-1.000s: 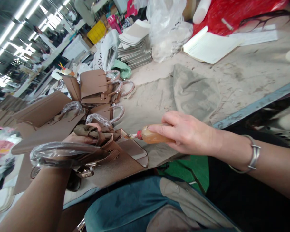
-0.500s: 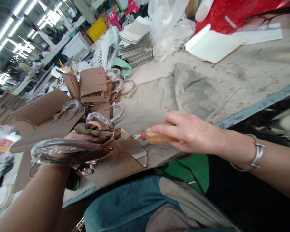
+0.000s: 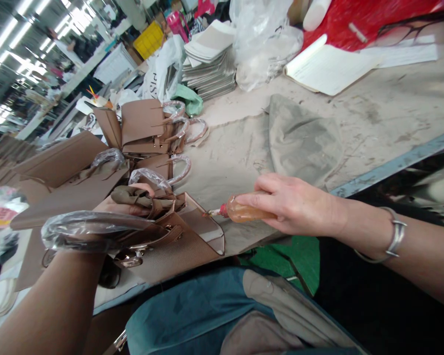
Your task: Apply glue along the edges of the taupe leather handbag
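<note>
- Head view: the right hand (image 3: 299,204) has its fingers wrapped around an amber bottle (image 3: 249,212), held on its side above the table (image 3: 388,98) by its near edge.
- The bottle's red-collared nozzle (image 3: 216,212) points at the open end of a brown bag (image 3: 185,249); whether they touch, I cannot tell.
- That bag lies along the table's near edge, its plastic-wrapped handle (image 3: 92,229) across the left wrist.
- The left hand (image 3: 109,204) has its fingers closed on dark fabric (image 3: 128,196) at the bag's opening.
- More brown bags (image 3: 142,121) lie beyond, farther from the near edge.
- A grey cloth (image 3: 299,138) lies beyond the bottle.
</note>
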Demonstrator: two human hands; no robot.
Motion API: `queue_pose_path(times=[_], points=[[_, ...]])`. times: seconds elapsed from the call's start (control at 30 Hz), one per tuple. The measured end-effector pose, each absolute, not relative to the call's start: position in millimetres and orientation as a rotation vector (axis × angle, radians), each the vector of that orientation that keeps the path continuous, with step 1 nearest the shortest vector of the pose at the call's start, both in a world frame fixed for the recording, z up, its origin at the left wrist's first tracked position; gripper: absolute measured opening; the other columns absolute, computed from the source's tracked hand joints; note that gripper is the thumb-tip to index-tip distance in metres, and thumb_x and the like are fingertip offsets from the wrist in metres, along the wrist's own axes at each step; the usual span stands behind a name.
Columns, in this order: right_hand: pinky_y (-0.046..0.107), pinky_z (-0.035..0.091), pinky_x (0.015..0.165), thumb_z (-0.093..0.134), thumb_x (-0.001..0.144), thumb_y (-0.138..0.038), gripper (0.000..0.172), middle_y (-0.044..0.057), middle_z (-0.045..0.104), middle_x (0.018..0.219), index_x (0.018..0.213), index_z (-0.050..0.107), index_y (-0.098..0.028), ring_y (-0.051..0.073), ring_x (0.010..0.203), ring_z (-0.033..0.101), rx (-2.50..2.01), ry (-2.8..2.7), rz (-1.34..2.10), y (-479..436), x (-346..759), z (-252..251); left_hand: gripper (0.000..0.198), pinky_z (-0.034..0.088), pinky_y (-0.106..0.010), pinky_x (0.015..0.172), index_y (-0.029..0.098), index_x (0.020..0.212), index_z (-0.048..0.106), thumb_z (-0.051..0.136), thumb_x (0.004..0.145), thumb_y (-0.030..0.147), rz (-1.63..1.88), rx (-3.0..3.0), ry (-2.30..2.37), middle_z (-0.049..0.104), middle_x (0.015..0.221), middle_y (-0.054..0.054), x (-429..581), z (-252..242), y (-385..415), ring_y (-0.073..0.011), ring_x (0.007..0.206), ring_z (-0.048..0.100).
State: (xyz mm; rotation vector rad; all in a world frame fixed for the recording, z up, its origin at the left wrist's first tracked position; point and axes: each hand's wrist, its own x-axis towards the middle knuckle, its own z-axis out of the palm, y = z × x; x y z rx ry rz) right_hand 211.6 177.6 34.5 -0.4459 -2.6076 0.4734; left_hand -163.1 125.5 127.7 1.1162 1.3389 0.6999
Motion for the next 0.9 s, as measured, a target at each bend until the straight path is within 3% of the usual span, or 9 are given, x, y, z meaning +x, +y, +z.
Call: queue_pose_path(times=[0.33,0.47,0.73,0.9], points=[[0.027,0.04,0.069,0.057,0.085,-0.012,0.05,0.006,0.049,0.09,0.135,0.058,-0.019,0.017,0.078,0.047,-0.406,-2.571,0.483,177,211,33,0.015,0.049,-0.019,0.043,0.013,0.077,0.069,0.078,0.065,0.01,0.701,1.041,1.295,0.069,0.065,-0.003,-153,130,124,-0.0143,0.053,0.062],[0.027,0.041,0.071,0.06,0.082,-0.011,0.054,0.006,0.05,0.091,0.135,0.058,-0.02,0.018,0.08,0.048,-0.459,-2.565,0.513,180,208,33,0.02,0.052,-0.022,0.048,0.012,0.081,0.068,0.079,0.065,0.013,0.701,1.08,1.282,0.071,0.07,-0.006,-156,130,122,-0.0174,0.057,0.065],[0.028,0.041,0.07,0.058,0.087,-0.015,0.044,0.005,0.049,0.09,0.13,0.061,-0.021,0.018,0.08,0.05,-0.383,-2.754,0.602,170,215,16,0.026,0.055,-0.021,0.051,0.014,0.088,0.071,0.082,0.065,0.011,0.666,1.122,1.335,0.073,0.073,-0.006,-167,131,122,-0.0186,0.061,0.068],[0.027,0.041,0.07,0.058,0.085,-0.015,0.05,0.005,0.05,0.09,0.134,0.058,-0.023,0.017,0.079,0.05,-0.442,-2.63,0.595,174,213,25,0.023,0.055,-0.022,0.049,0.015,0.081,0.07,0.085,0.064,0.017,0.593,1.176,1.402,0.073,0.07,-0.006,-160,140,122,-0.0195,0.058,0.067]])
